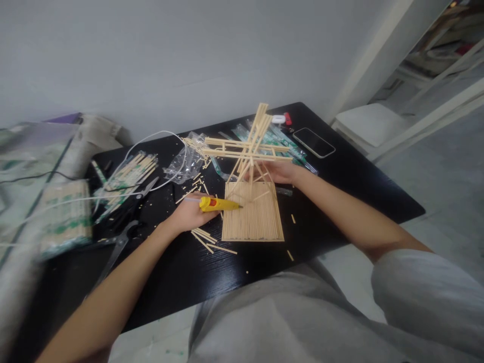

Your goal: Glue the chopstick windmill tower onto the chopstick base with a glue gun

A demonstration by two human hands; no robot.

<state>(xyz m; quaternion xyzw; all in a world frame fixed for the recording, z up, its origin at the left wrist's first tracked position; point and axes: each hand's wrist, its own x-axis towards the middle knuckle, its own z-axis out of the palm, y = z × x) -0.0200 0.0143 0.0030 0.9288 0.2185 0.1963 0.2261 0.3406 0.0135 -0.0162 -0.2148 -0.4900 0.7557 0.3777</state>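
Note:
My left hand is closed around a yellow hot glue gun, whose nozzle points right over the stick base. A model windmill made of thin wooden sticks stands at the far part of its flat base, its crossed blades spread wide above. Behind the tower, my right hand grips the windmill, its fingertips partly hidden by the sticks. Several loose cut sticks lie below my left hand, and short offcuts are scattered above it.
On the black table are pliers, wrapped chopsticks, a chopstick pack and a crumpled clear bag. A white cable loops at the left. A phone lies at the far right.

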